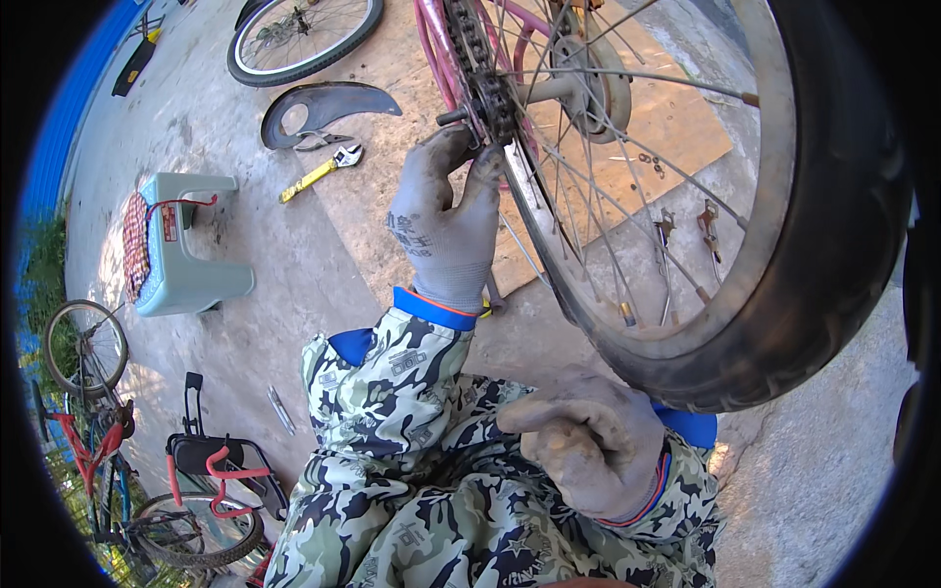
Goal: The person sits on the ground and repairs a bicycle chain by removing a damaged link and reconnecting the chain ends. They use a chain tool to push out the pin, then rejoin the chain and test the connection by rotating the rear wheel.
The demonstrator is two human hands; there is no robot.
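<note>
A bicycle wheel with a dark tyre [833, 304] and thin spokes stands at the right, beside a pink frame [437, 49]. My left hand [446, 211], in a grey work glove, reaches up to the hub. Its thumb and fingers close together just below the greasy chain [469, 39] and sprocket [493, 108]. Whatever they pinch there is hidden by the fingertips. Low in front of my lap, beneath the tyre, my right hand [593, 446] is curled closed in a stained grey glove. I cannot make out anything inside its fingers.
An adjustable wrench with a yellow handle [319, 176] lies near a dark curved guard [328, 106]. Loose metal parts [708, 230] rest on the floor behind the spokes. A pale blue stool [186, 260] stands left; another wheel [304, 39] lies at the top. Bicycles [98, 461] occupy the lower left.
</note>
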